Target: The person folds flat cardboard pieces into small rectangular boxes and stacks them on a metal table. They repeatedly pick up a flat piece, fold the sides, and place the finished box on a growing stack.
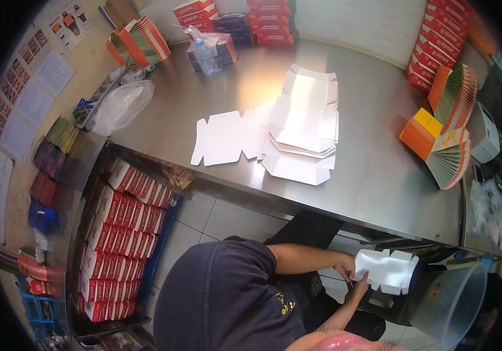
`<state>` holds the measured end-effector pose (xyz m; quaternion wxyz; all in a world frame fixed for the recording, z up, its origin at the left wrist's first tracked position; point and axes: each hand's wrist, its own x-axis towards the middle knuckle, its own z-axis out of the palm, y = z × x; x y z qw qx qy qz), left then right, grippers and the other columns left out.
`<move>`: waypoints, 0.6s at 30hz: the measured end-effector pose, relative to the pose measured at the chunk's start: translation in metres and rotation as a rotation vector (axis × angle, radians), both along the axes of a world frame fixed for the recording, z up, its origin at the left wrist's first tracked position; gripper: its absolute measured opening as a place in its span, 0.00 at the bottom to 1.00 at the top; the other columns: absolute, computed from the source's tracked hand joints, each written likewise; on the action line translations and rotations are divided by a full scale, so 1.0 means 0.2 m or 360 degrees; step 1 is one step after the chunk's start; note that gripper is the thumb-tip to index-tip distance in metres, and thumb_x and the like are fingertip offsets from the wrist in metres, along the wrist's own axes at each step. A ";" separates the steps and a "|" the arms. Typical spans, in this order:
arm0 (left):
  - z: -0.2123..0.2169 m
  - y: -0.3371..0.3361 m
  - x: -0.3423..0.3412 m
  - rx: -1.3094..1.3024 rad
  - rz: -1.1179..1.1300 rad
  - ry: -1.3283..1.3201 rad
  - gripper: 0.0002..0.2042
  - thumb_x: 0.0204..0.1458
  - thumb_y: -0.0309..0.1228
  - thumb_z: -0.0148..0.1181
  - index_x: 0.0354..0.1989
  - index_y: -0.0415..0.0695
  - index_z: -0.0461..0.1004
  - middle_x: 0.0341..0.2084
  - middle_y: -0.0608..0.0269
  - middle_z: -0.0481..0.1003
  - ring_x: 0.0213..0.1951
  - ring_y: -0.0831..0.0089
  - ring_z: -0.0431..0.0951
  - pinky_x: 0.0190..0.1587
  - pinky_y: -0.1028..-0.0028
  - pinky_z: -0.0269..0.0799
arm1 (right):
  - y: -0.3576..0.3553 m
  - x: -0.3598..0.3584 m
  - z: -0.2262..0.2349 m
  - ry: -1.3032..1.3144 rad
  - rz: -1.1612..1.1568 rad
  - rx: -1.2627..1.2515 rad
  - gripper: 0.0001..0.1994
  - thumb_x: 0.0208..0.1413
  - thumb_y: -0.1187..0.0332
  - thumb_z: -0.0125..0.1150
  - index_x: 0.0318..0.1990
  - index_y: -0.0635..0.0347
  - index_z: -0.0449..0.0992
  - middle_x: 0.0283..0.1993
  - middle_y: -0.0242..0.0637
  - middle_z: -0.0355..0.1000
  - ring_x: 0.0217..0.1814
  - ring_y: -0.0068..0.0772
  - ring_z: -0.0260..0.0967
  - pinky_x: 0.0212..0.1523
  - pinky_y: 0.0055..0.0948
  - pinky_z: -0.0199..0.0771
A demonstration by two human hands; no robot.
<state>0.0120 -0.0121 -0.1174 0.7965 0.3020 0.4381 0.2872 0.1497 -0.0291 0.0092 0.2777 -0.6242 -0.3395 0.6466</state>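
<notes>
**Inspector:** Nearest the camera, what is in hand?

**Clerk:** A white carton blank (387, 271), partly folded, held below the counter's front edge. Left hand (345, 266) pinches its near side; right hand (357, 291) grips underneath, fingers closed on it.

**Inspector:** Progress?

**Clerk:** Early, I judge. A stack of flat blanks (302, 131) lies mid-counter (380, 175), one loose blank (223, 137) beside it; no finished white carton visible

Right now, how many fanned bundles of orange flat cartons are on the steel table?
3. One bundle lies at the table's far left corner; a second bundle and a third bundle lie near the right edge. Others may be hidden beyond the picture's rim.
</notes>
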 end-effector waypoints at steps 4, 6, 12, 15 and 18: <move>0.67 -0.08 -0.01 -0.0353 0.0260 0.0733 0.48 0.42 0.34 0.78 0.71 0.43 0.52 0.54 0.42 0.72 0.49 0.51 0.79 0.54 0.58 0.77 | 0.09 0.25 -0.32 -0.0632 -0.0271 0.0595 0.27 0.60 0.73 0.45 0.68 0.73 0.59 0.64 0.61 0.67 0.64 0.63 0.68 0.61 0.47 0.69; 0.54 -0.07 -0.01 0.0350 0.0446 0.1324 0.48 0.44 0.39 0.77 0.69 0.46 0.49 0.56 0.42 0.70 0.52 0.52 0.77 0.56 0.58 0.73 | 0.11 0.31 -0.38 -0.1434 0.0017 0.0998 0.29 0.60 0.74 0.46 0.70 0.70 0.56 0.64 0.64 0.66 0.64 0.67 0.66 0.62 0.49 0.68; 0.35 0.02 0.07 0.0653 0.0589 0.0531 0.33 0.52 0.50 0.71 0.58 0.44 0.63 0.48 0.52 0.75 0.43 0.64 0.76 0.47 0.65 0.73 | -0.07 0.00 0.05 -0.1160 0.0580 0.1122 0.26 0.59 0.79 0.52 0.66 0.57 0.62 0.56 0.60 0.73 0.58 0.65 0.71 0.54 0.52 0.71; 0.23 0.06 0.02 0.0412 0.0777 0.0664 0.23 0.57 0.47 0.66 0.50 0.40 0.72 0.39 0.57 0.78 0.39 0.69 0.79 0.40 0.68 0.77 | -0.13 -0.08 0.18 -0.1103 0.0786 0.1380 0.16 0.63 0.72 0.55 0.58 0.59 0.73 0.50 0.58 0.78 0.52 0.63 0.76 0.47 0.49 0.74; 0.38 0.06 0.02 0.0398 0.0633 0.0432 0.17 0.58 0.41 0.66 0.45 0.38 0.77 0.38 0.59 0.80 0.30 0.71 0.82 0.33 0.70 0.81 | -0.08 -0.02 0.12 -0.1233 0.0424 0.1359 0.14 0.65 0.64 0.58 0.52 0.63 0.76 0.45 0.55 0.79 0.47 0.57 0.79 0.46 0.45 0.75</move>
